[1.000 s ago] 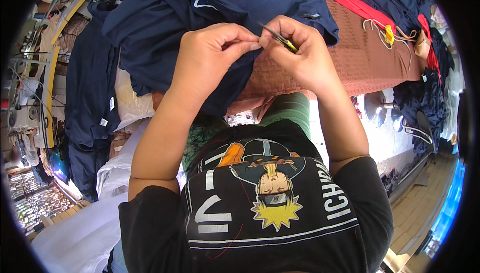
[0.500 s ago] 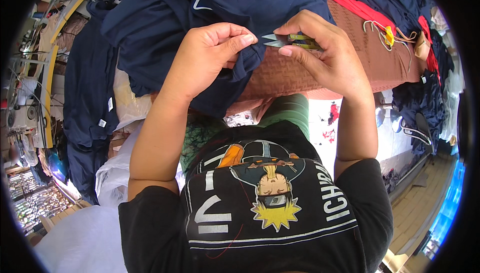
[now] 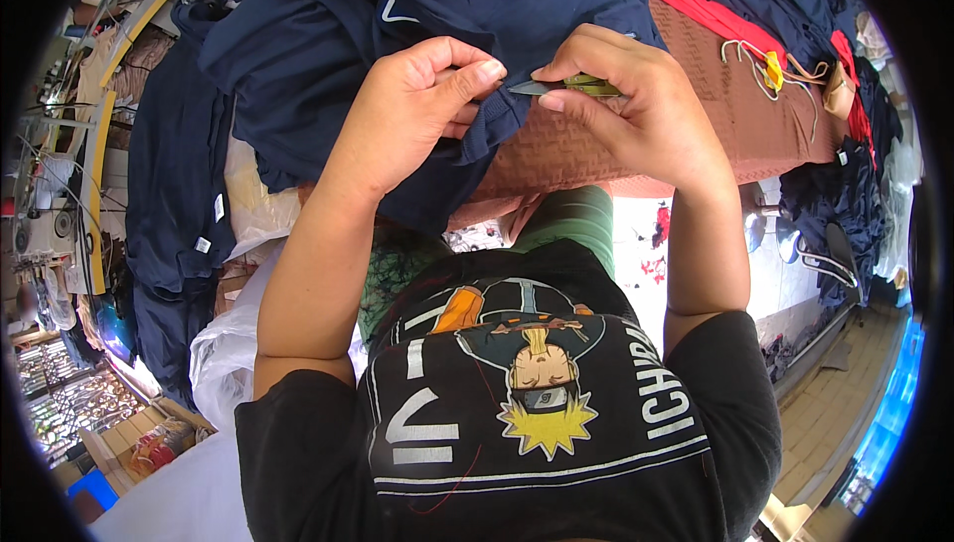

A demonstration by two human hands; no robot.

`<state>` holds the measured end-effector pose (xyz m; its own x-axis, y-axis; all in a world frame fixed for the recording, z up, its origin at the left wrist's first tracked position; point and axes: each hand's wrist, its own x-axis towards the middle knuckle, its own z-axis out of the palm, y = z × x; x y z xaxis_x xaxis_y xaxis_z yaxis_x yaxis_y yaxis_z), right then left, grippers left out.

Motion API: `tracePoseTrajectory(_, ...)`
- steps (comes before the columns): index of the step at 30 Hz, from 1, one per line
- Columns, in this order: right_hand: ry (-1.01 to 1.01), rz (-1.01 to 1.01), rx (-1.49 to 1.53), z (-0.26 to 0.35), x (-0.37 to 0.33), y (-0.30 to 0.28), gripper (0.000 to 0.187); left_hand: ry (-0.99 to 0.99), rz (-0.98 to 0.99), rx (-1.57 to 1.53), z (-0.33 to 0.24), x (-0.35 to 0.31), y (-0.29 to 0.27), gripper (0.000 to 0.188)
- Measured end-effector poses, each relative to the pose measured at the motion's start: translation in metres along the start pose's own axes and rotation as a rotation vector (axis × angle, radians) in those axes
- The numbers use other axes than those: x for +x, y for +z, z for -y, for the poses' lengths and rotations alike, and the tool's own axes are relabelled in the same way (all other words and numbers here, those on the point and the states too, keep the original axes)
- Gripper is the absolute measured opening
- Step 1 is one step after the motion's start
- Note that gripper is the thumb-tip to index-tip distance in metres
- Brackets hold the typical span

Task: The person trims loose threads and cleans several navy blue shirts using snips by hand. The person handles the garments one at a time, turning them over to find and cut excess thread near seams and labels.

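A dark navy garment (image 3: 308, 75) with a small white mark lies bunched over the table in front of me. My left hand (image 3: 437, 85) pinches a ribbed edge of it, lifting that part between thumb and fingers. In my right hand (image 3: 626, 95) is a pair of thread snips (image 3: 586, 84) with yellow-green handles, squeezed so the blades come together. Their tips reach the cloth edge just right of my left fingertips. Whether a thread lies between the blades is too small to see.
A brown textured cloth (image 3: 715, 95) covers the table. A red strip (image 3: 696, 5) and pale cords with a yellow piece (image 3: 773, 70) lie at its right. More navy garments (image 3: 179, 194) hang at the left, above white plastic (image 3: 224, 353). A cardboard box (image 3: 139, 448) stands lower left.
The snips' blades have closed, and my right hand has moved slightly left to the cloth edge. My left hand keeps its pinch. The white plastic at lower left has shifted, uncovering the box.
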<state>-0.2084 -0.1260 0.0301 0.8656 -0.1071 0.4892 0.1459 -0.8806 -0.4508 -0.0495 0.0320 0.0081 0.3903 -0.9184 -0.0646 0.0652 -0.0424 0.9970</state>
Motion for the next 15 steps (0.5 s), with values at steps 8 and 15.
tracePoseTrajectory(8, -0.015, 0.025, -0.001, 0.0016, 0.0035, 0.0011, 0.015, 0.026, 0.008, 0.014, 0.0004, 0.0005, 0.0035, 0.022)
tracePoseTrajectory(15, -0.085, 0.085, -0.093, 0.0060, 0.0078, -0.0048, 0.015, 0.026, 0.007, 0.142, 0.0024, 0.0003, 0.0023, 0.018)
